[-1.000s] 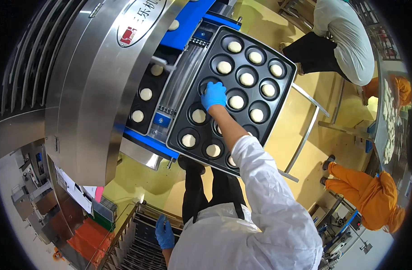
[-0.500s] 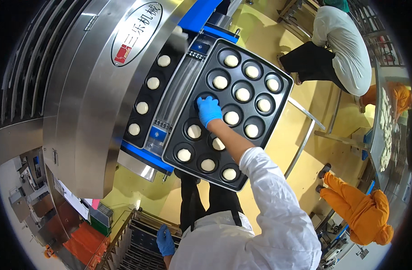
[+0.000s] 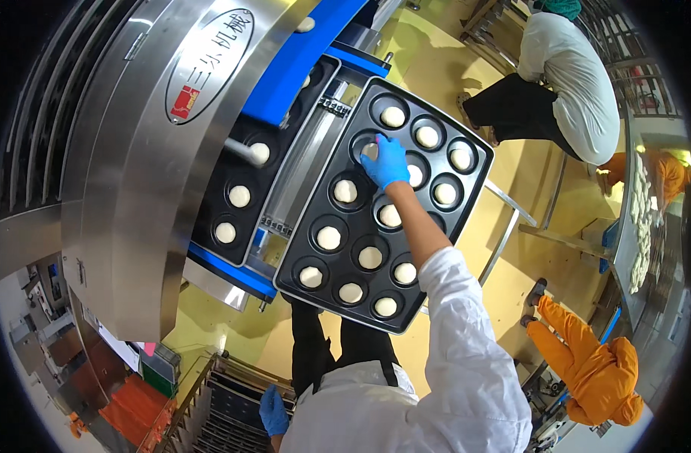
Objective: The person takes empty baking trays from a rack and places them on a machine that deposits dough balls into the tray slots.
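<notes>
My right hand (image 3: 387, 162), in a blue glove, is over a black baking tray (image 3: 437, 240) with round cups. Its thumb and fingers are closed around a pale dough ball (image 3: 370, 151) in a left-side cup near the far end. Other dough balls, such as the nearby one (image 3: 345, 191), sit in cups around it; my hand and forearm partly cover a few. My left hand (image 3: 273, 410), also gloved in blue, hangs low beside my body with its fingers loosely extended and nothing visible in it.
A steel machine (image 3: 134, 181) stands at left. Its blue belt (image 3: 300, 68) overhangs a second cupped tray (image 3: 217, 204) with dough balls. A rack (image 3: 232, 411) stands at lower left. A person in white (image 3: 572, 83) bends at upper right; a person in orange (image 3: 594, 370) is at lower right.
My right hand has moved one cup farther along the tray, leaving a dough ball uncovered. The blue belt now reaches farther over the second tray. My left hand still hangs low.
</notes>
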Demonstrator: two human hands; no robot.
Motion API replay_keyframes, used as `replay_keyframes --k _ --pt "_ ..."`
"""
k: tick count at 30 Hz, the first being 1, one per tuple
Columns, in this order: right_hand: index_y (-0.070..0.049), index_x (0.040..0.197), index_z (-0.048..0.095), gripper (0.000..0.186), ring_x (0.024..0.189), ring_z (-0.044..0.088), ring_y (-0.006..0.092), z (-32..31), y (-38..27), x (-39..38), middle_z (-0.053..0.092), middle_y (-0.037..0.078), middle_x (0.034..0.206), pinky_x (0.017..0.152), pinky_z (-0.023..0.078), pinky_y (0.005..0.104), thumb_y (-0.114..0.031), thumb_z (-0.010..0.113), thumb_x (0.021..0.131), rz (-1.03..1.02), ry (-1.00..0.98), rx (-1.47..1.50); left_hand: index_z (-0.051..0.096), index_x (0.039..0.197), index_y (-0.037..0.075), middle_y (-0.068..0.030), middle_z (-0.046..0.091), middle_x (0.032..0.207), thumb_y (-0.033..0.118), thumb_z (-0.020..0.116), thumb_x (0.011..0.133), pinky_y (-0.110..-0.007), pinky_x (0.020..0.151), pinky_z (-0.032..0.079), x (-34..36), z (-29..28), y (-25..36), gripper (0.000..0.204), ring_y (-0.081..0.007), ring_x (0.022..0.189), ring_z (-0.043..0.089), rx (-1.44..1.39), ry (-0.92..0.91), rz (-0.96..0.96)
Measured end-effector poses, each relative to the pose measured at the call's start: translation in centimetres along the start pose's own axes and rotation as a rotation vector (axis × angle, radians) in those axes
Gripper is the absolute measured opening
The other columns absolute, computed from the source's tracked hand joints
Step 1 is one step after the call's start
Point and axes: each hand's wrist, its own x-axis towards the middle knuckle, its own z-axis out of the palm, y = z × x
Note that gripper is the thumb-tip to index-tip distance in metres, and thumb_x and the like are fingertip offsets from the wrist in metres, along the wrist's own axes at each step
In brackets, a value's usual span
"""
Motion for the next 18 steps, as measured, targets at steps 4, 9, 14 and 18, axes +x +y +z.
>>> replay_keyframes --k 4,9,14,18 --pt "-0.002 0.102 0.059 0.035 0.097 0.056 0.0379 -0.8 -1.0 0.7 0.057 0.024 0.105 0.082 0.047 0.0443 -0.023 0.068 0.076 0.130 -0.265 -0.161 0.057 0.116 -0.005 -0.0153 0.060 0.114 0.010 0.054 0.091 -0.033 0.094 0.044 -0.4 0.3 2.4 0.029 -0.0229 0.106 0.057 0.084 -0.032 -0.039" --pt "-0.004 0.100 0.061 0.024 0.094 0.058 0.0382 1.9 1.8 1.5 0.057 0.023 0.104 0.081 0.049 0.0464 -0.010 0.060 0.077 -0.041 -0.235 -0.160 0.058 0.115 -0.004 -0.0149 0.061 0.114 0.010 0.054 0.091 -0.033 0.094 0.044 0.9 0.4 1.1 0.028 -0.0221 0.105 0.057 0.036 -0.021 -0.020" --pt "-0.005 0.104 0.058 0.031 0.094 0.054 0.0403 -1.9 2.1 0.1 0.054 0.023 0.105 0.078 0.050 0.0483 -0.007 0.062 0.073 -0.088 -0.184 -0.074 0.058 0.115 -0.004 -0.0142 0.061 0.114 0.011 0.055 0.091 -0.033 0.094 0.045 0.7 0.4 3.4 0.029 -0.0217 0.106 0.057 0.064 -0.018 -0.037" --pt "-0.007 0.109 0.056 0.041 0.094 0.054 0.0416 2.8 5.7 0.0 0.057 0.023 0.100 0.084 0.046 0.0481 -0.014 0.068 0.071 -0.179 -0.219 -0.052 0.059 0.115 -0.003 -0.0141 0.061 0.115 0.011 0.056 0.090 -0.033 0.093 0.045 1.2 0.7 4.6 0.029 -0.0215 0.104 0.058 0.108 -0.075 -0.010"
